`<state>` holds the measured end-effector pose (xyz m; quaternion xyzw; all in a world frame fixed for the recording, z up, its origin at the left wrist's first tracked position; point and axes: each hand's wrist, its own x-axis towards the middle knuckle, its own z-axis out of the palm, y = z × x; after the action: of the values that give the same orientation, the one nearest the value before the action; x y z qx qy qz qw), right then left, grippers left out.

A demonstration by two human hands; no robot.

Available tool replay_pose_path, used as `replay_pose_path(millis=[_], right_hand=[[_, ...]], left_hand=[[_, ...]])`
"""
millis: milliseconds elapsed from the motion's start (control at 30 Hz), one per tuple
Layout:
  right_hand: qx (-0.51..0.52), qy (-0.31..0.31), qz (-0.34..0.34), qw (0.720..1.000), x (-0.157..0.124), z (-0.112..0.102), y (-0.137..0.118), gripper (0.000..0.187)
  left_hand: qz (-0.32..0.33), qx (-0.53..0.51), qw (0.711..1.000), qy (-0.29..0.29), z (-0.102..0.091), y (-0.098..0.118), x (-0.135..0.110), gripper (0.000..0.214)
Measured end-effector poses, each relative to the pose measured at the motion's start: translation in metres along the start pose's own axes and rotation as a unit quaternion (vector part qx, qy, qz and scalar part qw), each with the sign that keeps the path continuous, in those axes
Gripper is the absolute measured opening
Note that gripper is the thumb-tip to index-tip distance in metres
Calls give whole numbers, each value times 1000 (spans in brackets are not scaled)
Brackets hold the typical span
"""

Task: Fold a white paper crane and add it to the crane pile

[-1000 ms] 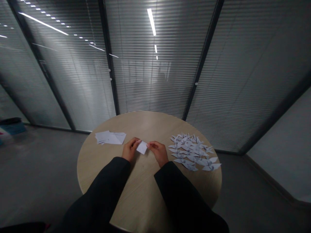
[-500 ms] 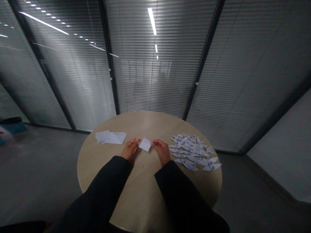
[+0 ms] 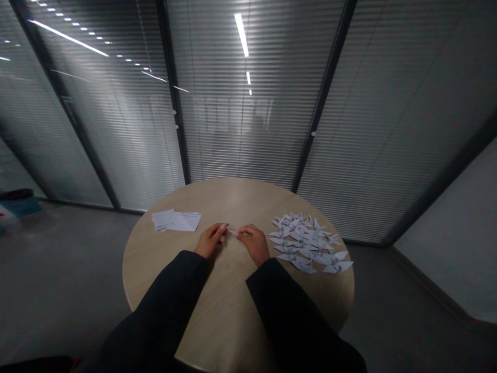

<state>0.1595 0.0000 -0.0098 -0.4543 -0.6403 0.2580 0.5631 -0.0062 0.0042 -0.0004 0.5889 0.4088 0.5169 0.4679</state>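
Observation:
A small piece of white paper (image 3: 232, 232) is held between my two hands above the middle of the table; it shows nearly edge-on as a thin strip. My left hand (image 3: 212, 240) pinches its left end between thumb and fingers. On the other end, the fingers of my right hand (image 3: 253, 242) are closed. To the right of my right hand lie many folded white paper cranes (image 3: 305, 242), spread in rough rows. Left of my left hand rests a loose stack of white paper sheets (image 3: 176, 220).
The round wooden table (image 3: 240, 199) stands close to a glass partition with blinds (image 3: 248, 140). A blue bin (image 3: 21, 203) is on the floor at the far left. A pale wall (image 3: 462, 243) rises on the right.
The paper, seen as a flat square before, is now turned edge-on and looks like a narrow strip. My right hand has shifted slightly left, closer to my left hand.

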Motion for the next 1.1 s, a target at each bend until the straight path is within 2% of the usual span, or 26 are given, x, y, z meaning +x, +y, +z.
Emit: replay_pose_path(millis=[267, 433, 567, 733, 900, 1000, 1100], right_hand=[[39, -24, 29, 998, 0, 1, -5, 16], [133, -32, 101, 985, 0, 0, -11, 19], [181, -4, 137, 974, -1, -3, -17, 21], [164, 55, 107, 979, 1, -4, -15, 22], [150, 75, 98, 981, 4, -3, -5, 21], [137, 74, 97, 983, 5, -2, 1, 21], [117, 73, 95, 986, 5, -2, 5, 20]], left_hand=[[-34, -68, 996, -42, -1, -2, 2, 60], [-67, -137, 986, -61, -1, 1, -1, 55], [-79, -151, 983, -71, -1, 1, 0, 52], [-68, -72, 992, -74, -1, -6, 3, 42], [-64, -34, 992, -107, 0, -6, 2, 33], [-71, -56, 988, -128, 0, -2, -1, 36], [-72, -75, 984, -143, 0, 1, -2, 53]])
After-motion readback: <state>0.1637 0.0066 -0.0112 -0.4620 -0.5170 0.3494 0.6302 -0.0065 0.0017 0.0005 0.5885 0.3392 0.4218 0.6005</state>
